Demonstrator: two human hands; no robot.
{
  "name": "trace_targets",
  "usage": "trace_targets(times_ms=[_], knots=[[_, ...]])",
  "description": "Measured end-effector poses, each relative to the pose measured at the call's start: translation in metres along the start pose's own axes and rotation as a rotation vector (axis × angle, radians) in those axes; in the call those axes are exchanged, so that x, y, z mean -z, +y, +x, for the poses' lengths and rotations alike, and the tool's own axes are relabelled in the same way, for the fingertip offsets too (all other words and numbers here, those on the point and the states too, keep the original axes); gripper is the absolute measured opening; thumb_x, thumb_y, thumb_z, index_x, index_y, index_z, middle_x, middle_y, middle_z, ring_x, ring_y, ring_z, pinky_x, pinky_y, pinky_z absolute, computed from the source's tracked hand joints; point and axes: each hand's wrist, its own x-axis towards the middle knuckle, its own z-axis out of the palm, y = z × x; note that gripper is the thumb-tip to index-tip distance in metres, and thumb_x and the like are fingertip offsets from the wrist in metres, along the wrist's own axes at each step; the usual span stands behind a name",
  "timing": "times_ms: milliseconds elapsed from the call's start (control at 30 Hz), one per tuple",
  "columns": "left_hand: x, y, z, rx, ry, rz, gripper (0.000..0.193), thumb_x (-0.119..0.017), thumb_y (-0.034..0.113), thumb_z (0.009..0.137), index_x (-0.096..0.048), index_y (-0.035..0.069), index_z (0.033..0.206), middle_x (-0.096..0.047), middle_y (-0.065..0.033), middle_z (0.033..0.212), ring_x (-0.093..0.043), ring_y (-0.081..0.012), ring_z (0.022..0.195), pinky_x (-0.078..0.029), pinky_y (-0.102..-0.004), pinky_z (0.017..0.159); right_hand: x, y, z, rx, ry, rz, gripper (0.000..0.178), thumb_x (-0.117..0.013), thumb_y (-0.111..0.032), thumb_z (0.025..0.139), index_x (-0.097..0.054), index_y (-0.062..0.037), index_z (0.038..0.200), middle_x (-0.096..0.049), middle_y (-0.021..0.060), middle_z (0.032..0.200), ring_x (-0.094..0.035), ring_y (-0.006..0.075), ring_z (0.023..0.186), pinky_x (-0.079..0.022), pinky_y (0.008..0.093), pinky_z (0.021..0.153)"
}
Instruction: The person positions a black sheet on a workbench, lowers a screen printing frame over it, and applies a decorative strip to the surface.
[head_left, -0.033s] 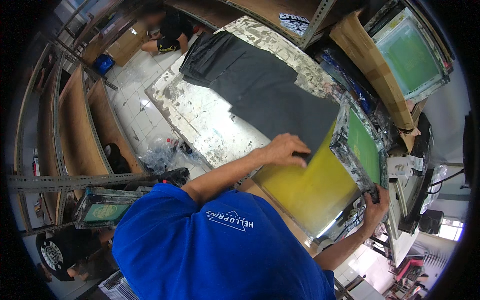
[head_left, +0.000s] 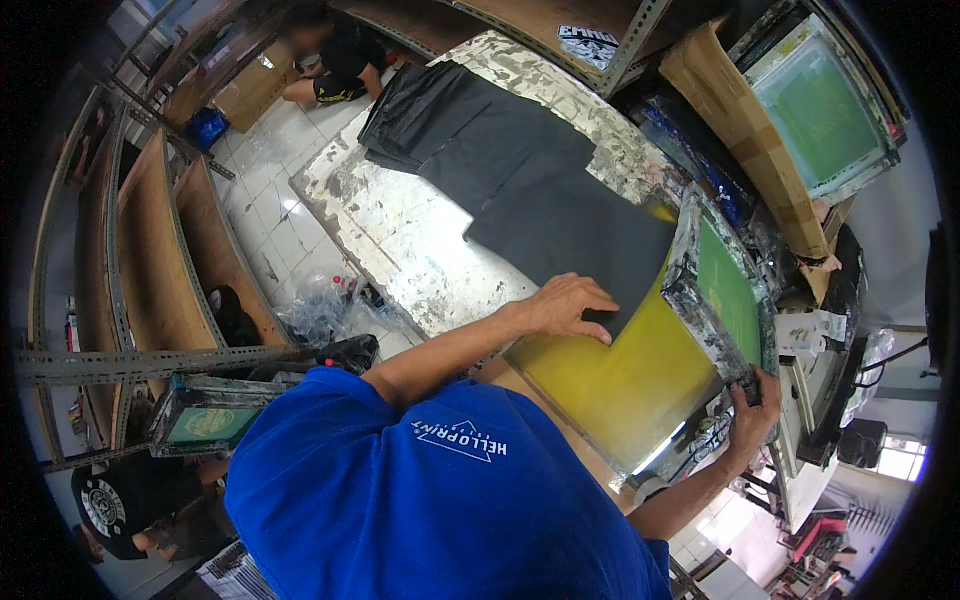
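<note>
While the head view looks down over the person's blue-shirted back, the left hand (head_left: 568,305) lies flat and spread, fingers extended, pressing the near corner of a dark grey garment (head_left: 560,215). That garment lies on a yellow platen (head_left: 610,385) at the right end of a long, paint-stained counter (head_left: 400,240). The corner under the palm sits where the dark cloth meets the exposed yellow surface.

The right hand (head_left: 752,412) is curled around the lower corner of a screen printing frame (head_left: 722,300), gripping it. The frame has a green mesh and a paint-crusted border; it stands tilted up on edge along the far right side of the yellow platen, just beside the garment's right edge.

More dark cloth (head_left: 430,115) lies folded at the far end of the counter. A second green-mesh frame (head_left: 825,105) leans at upper right, next to a cardboard sheet (head_left: 740,130). Wooden shelving (head_left: 150,250) runs along the left, above a white tiled floor (head_left: 275,200). Another person (head_left: 335,55) crouches on that floor at the top, well apart from the counter.
</note>
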Motion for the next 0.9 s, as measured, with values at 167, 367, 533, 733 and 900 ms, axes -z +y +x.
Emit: trace_targets(times_ms=[167, 367, 533, 733, 900], knots=[[0.007, -0.051, -0.029, 0.24, 0.149, 0.446, 0.067, -0.067, 0.056, 0.09, -0.06, 0.01, 0.14, -0.053, -0.0161, 0.149, -0.046, -0.037, 0.141, -0.038, -0.0547, 0.11, 0.004, -0.015, 0.009, -0.047, -0.027, 0.065, 0.043, -0.076, -0.005, 0.067, -0.069, 0.002, 0.109, -0.064, 0.0185, 0.096, -0.061, 0.0361, 0.091, -0.048, 0.0446, 0.084], [0.036, -0.115, -0.056, 0.416, 0.138, 0.612, 0.078, -0.063, 0.056, 0.093, -0.045, 0.01, 0.154, -0.04, -0.0176, 0.16, -0.027, -0.0407, 0.153, -0.021, -0.0636, 0.12, 0.005, -0.021, 0.008, -0.065, -0.03, 0.05, 0.045, -0.075, -0.004, 0.065, -0.07, 0.0016, 0.109, -0.065, 0.018, 0.099, -0.062, 0.0361, 0.094, -0.049, 0.0433, 0.086], [0.079, -0.156, -0.055, 0.635, 0.115, 0.693, 0.078, -0.048, 0.061, 0.1, -0.038, 0.009, 0.158, -0.032, -0.0133, 0.167, -0.024, -0.0413, 0.154, -0.018, -0.0636, 0.121, 0.003, -0.019, 0.004, -0.08, -0.023, 0.03, 0.046, -0.076, 0.0, 0.063, -0.071, 0.0004, 0.109, -0.068, 0.0175, 0.102, -0.064, 0.0372, 0.098, -0.049, 0.0424, 0.089], [0.096, -0.148, -0.028, 0.402, 0.136, 0.792, 0.087, -0.059, 0.07, 0.089, -0.046, 0.014, 0.155, -0.035, -0.0147, 0.165, -0.024, -0.0429, 0.154, -0.016, -0.0666, 0.119, -0.005, -0.027, -0.006, -0.086, 0.014, 0.02, 0.052, -0.085, 0.001, 0.056, -0.072, -0.0026, 0.107, -0.069, 0.0148, 0.103, -0.064, 0.0361, 0.098, -0.05, 0.0418, 0.09], [0.023, -0.117, -0.035, 0.125, -0.222, 0.721, 0.083, -0.059, 0.07, 0.089, -0.051, 0.017, 0.152, -0.037, -0.0131, 0.165, -0.026, -0.0405, 0.153, -0.02, -0.0612, 0.12, -0.028, -0.027, -0.032, -0.075, 0.04, -0.009, 0.053, -0.09, -0.006, 0.055, -0.072, -0.0049, 0.105, -0.069, 0.0138, 0.102, -0.064, 0.0352, 0.098, -0.05, 0.0427, 0.087]])
